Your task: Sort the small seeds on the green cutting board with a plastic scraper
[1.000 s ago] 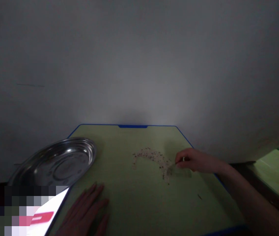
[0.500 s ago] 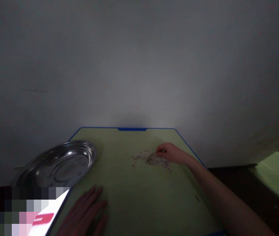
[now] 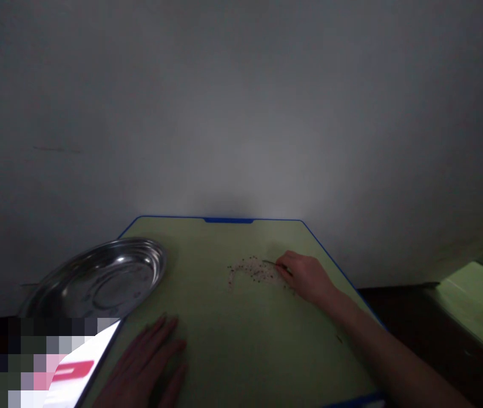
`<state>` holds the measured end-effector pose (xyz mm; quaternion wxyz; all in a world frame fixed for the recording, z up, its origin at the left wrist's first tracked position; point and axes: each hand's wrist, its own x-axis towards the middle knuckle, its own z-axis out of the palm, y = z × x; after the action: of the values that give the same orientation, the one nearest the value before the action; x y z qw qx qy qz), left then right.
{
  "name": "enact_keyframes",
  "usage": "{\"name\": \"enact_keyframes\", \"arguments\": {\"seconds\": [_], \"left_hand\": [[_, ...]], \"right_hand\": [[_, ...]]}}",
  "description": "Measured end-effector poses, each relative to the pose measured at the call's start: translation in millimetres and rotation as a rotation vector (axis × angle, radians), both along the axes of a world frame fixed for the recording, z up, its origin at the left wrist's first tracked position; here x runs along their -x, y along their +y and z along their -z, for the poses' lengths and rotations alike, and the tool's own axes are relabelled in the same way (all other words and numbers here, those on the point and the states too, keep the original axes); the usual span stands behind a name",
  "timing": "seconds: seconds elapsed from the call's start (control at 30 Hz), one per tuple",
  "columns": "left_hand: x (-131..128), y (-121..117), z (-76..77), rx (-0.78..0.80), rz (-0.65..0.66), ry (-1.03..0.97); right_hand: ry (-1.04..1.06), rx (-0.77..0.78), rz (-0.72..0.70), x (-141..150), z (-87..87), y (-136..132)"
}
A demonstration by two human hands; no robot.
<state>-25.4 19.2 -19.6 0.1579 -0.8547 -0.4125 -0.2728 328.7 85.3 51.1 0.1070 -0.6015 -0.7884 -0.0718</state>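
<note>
A pale green board (image 3: 224, 340) with a blue rim lies on the table against a grey wall. A small scatter of dark and pale grains (image 3: 252, 272) sits on its far middle. My right hand (image 3: 305, 275) rests at the right side of the grains, fingers pinched on a thin dark stick-like thing (image 3: 272, 263) whose tip points into the grains. My left hand (image 3: 150, 368) lies flat on the board's near left part, fingers stretched out, holding nothing.
A shiny steel plate (image 3: 101, 280) sits at the board's left edge, tilted over it. A white card with a red mark (image 3: 71, 374) lies at the near left, beside a blurred patch. A second green surface (image 3: 475, 306) shows at the right.
My right hand first swept left and away from me through the grains, then settled at their right side with the thin stick pointing into them. The grains are drawn closer together. The left hand stayed.
</note>
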Motion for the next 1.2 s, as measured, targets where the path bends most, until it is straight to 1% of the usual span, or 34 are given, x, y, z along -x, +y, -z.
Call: {"name": "enact_keyframes", "arguments": {"seconds": [0.1,0.17,0.23,0.33,0.4,0.47,0.57,0.63,0.73,0.8,0.93,1.07,1.2], "left_hand": [[-6.3,-1.9,-10.5,-0.008,-0.012,0.017],[-7.9,-2.6,-11.4,0.007,-0.027,0.013],[-7.3,-3.3,-8.6,0.039,-0.035,0.004],[-4.5,-4.5,-3.1,0.101,-0.045,-0.019],[-3.3,-5.1,-1.0,0.147,-0.058,-0.036],[-3.3,-5.3,-0.6,0.176,-0.060,-0.048],[-4.9,-4.9,-1.7,0.162,-0.054,-0.056],[-5.5,-4.5,-2.0,0.135,-0.049,-0.057],[-4.4,-4.1,-0.8,0.111,-0.036,-0.067],[-3.0,-3.9,0.9,0.115,-0.027,-0.071],[-1.8,-3.6,4.1,0.143,-0.038,-0.060],[-1.2,-3.9,6.4,0.186,-0.054,-0.068],[-0.8,-4.6,6.2,0.232,-0.055,-0.079]], "right_hand": [[-0.067,0.013,-0.039,11.9,2.3,-21.0],[-0.049,0.012,-0.087,15.2,1.9,-31.4],[0.016,0.006,-0.118,14.1,0.2,-37.4],[0.152,-0.022,-0.090,6.7,-4.0,-40.6],[0.240,-0.013,-0.073,0.0,-7.1,-42.6],[0.316,0.039,-0.078,-7.8,-10.0,-46.2],[0.399,0.118,-0.080,-23.0,-13.1,-52.7],[0.444,0.130,-0.042,-36.4,-13.8,-55.3],[0.537,0.159,0.059,-58.7,-11.4,-55.6],[0.595,0.227,0.104,-72.9,-7.0,-55.2],[0.637,0.366,0.137,-94.1,4.6,-58.0],[0.660,0.428,0.172,-102.4,9.7,-62.4],[0.666,0.435,0.193,-98.7,8.3,-63.2]]}}
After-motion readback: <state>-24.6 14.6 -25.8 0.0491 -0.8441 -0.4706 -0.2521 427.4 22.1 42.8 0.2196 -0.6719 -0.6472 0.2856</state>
